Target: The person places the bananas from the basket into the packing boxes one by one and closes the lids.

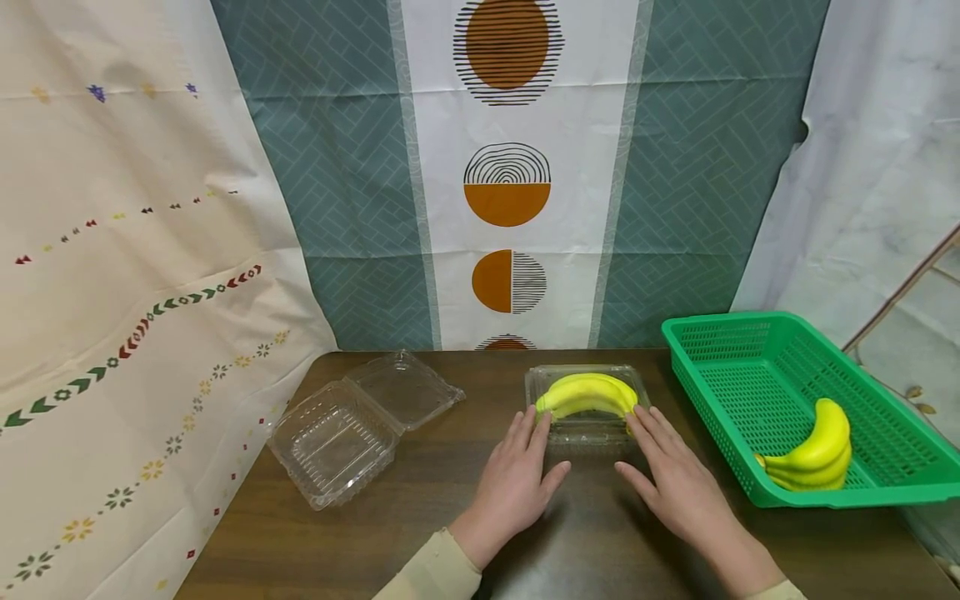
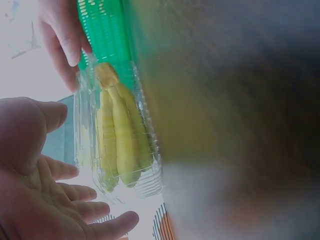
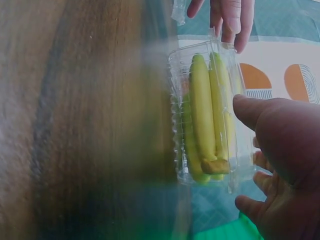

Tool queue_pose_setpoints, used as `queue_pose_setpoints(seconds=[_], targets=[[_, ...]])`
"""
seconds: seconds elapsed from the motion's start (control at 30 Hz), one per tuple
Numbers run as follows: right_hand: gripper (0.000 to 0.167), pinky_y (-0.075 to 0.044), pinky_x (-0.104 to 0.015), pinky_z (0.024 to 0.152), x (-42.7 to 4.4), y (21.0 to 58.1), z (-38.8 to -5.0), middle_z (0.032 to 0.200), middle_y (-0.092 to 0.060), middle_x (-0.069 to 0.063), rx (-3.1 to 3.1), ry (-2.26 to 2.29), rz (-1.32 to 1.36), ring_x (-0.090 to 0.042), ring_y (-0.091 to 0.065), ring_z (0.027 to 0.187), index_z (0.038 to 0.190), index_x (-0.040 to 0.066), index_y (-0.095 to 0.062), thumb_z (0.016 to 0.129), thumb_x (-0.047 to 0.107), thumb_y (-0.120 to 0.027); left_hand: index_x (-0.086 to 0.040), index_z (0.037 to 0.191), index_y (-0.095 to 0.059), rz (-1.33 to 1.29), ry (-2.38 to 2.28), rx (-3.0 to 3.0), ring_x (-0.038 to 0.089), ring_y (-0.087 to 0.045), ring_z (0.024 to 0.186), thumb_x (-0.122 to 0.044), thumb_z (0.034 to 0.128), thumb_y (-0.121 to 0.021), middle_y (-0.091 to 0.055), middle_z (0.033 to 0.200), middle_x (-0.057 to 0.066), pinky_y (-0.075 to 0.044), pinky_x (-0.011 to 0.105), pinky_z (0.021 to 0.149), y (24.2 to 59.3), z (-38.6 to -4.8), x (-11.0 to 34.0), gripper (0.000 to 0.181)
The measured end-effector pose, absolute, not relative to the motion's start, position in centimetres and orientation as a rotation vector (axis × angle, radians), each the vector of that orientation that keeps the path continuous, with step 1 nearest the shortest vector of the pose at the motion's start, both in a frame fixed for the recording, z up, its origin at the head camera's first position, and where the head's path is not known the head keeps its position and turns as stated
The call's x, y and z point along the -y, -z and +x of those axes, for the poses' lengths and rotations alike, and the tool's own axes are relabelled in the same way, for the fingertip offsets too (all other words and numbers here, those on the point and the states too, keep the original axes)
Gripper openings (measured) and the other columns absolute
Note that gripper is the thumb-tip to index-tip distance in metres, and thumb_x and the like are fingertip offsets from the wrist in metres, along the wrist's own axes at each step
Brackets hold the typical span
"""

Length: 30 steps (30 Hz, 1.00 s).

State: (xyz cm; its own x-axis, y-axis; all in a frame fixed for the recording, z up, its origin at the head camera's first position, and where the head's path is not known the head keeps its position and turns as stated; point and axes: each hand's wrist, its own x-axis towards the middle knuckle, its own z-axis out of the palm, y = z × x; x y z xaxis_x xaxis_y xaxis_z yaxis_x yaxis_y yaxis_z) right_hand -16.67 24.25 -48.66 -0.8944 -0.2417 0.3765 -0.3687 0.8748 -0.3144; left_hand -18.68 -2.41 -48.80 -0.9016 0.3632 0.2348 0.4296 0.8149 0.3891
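Observation:
A bunch of yellow bananas (image 1: 588,392) lies inside a clear plastic clamshell box (image 1: 585,437) at the back middle of the table. In both wrist views the box's lid appears down over the bananas (image 2: 122,135). My left hand (image 1: 513,482) is at the front left corner of the box, its fingers extended and its thumb apart. At the front right corner, my right hand (image 1: 681,483) has its fingers stretched out too, with the thumb spread. The fingertips of both hands lie at the lid's edge; how firmly they touch is hard to tell.
On the left of the brown table (image 1: 465,533) sits another clear clamshell box (image 1: 337,446), its lid folded back. A green plastic basket (image 1: 712,417) stands at the right, holding a second bunch of bananas (image 1: 821,454). Curtains (image 1: 345,167) hang behind and beside the table.

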Motion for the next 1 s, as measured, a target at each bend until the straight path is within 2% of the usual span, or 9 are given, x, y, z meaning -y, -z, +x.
queue_pose_setpoints(seconds=[0.57,1.0], targets=[[0.083,-0.045,-0.071,0.112,-25.3,48.9,-18.4,0.168,-0.044,-0.027,2.673,-0.501,0.477,-0.043,-0.034,0.161,0.163,-0.003,-0.049,0.098,0.035,-0.086,-0.010,0.173,-0.036,-0.620,0.656,2.874,0.037,-0.027,0.166,-0.049,0.1131,-0.063,-0.029,0.179,0.019,-0.043,0.061,0.120,48.7,-20.1,1.3,0.076],[0.081,-0.042,-0.071,0.116,-25.3,48.4,-19.8,0.167,-0.044,-0.030,2.706,-0.479,0.445,-0.049,-0.036,0.158,0.160,-0.006,-0.051,0.098,0.031,-0.087,-0.012,0.174,-0.036,-0.619,0.654,2.890,0.037,-0.027,0.166,-0.049,0.1129,-0.063,-0.028,0.179,0.019,-0.044,0.062,0.120,48.6,-21.5,0.6,0.076]])
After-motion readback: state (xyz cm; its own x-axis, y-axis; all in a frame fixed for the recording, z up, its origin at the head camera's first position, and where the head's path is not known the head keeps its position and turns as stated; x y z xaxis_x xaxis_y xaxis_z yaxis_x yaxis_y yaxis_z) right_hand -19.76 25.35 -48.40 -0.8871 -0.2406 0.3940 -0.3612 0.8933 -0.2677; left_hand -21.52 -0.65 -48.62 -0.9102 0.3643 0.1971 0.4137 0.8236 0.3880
